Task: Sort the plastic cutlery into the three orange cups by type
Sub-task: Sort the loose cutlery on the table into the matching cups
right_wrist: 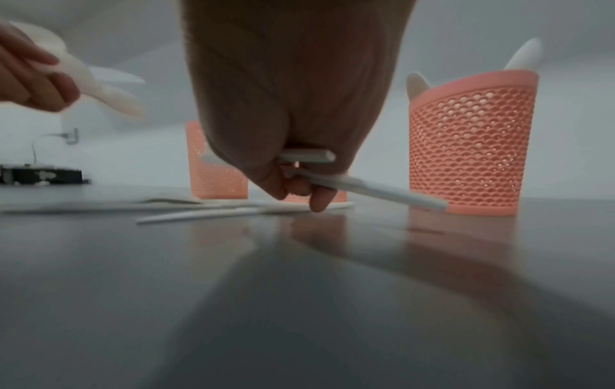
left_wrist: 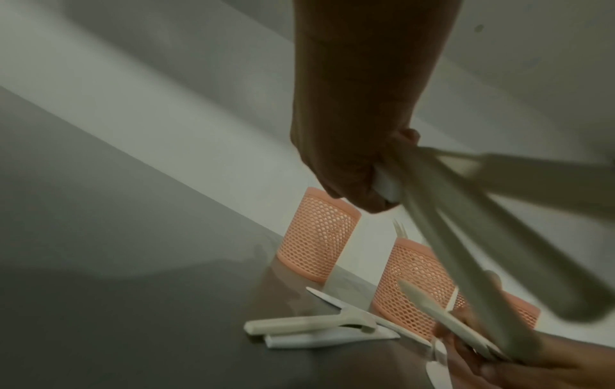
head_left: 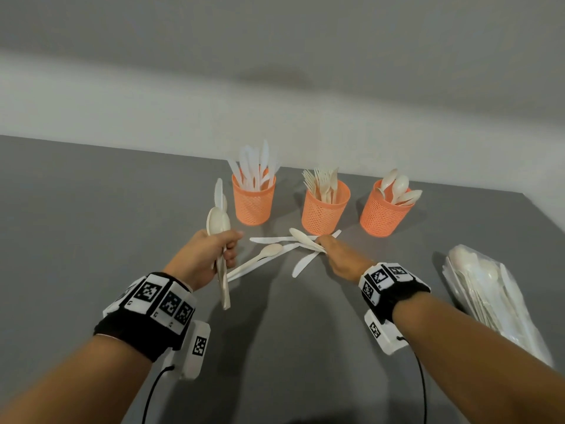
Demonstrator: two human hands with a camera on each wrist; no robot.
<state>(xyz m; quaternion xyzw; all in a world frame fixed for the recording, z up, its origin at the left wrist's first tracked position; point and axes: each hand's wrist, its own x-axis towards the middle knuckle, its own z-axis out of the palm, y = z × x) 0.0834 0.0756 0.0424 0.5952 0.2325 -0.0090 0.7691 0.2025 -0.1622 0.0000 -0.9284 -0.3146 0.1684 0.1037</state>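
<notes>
Three orange mesh cups stand in a row: the left cup holds knives, the middle cup forks, the right cup spoons. My left hand is raised left of the knife cup and grips a bundle of spoons and a knife by the handles. My right hand is low on the table in front of the middle cup, its fingers curled round a beige spoon and a white knife handle. More loose knives and a spoon lie between the hands.
A clear plastic bag of spare cutlery lies at the right edge of the grey table. A white wall runs just behind the cups. Cables hang from both wrist cameras near the table's front.
</notes>
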